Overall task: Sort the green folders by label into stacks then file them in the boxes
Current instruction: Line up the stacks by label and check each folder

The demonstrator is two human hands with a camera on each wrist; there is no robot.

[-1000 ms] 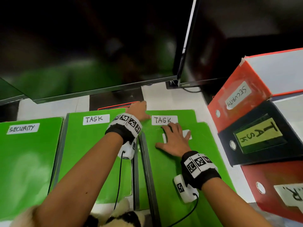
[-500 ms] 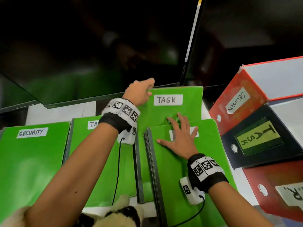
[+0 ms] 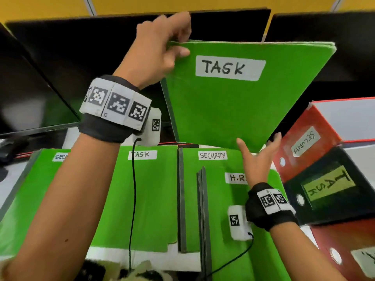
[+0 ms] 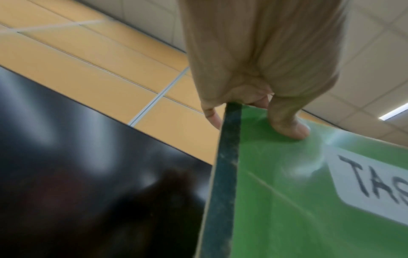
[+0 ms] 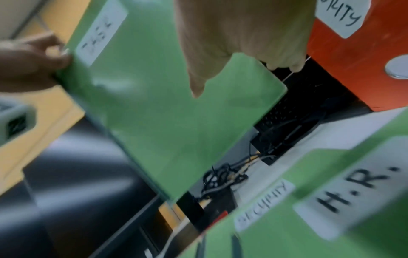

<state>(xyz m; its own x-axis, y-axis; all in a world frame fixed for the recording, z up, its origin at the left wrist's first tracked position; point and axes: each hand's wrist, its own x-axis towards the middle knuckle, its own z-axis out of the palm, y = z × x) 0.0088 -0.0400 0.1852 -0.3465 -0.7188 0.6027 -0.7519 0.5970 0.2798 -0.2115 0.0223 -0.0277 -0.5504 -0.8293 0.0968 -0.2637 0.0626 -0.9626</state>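
Observation:
A green folder labelled TASK [image 3: 233, 110] hangs upright above the table. My left hand [image 3: 178, 40] pinches its top left corner, thumb on the front [image 4: 287, 125] and fingers behind. My right hand [image 3: 258, 145] meets its lower right corner, the thumb on the front face [image 5: 196, 82] and the fingers behind the edge. Flat below lie a SECURITY folder [image 3: 30, 189] at far left, a TASK folder [image 3: 154, 199], another SECURITY folder [image 3: 190, 189], and an H.R. folder [image 3: 229, 209] on top at the right.
Three file boxes stack at the right: a red SECURITY box [image 3: 304, 142], a black TASK box [image 3: 324, 189] and a red box [image 3: 345, 250] lowest. Dark monitors [image 3: 60, 67] stand close behind the folders. Cables [image 5: 220, 176] lie behind the table's back edge.
My left hand has lifted the TASK folder off the right pile to upright, uncovering a SECURITY label. My right hand has left the H.R. folder and risen to the lifted folder's lower corner.

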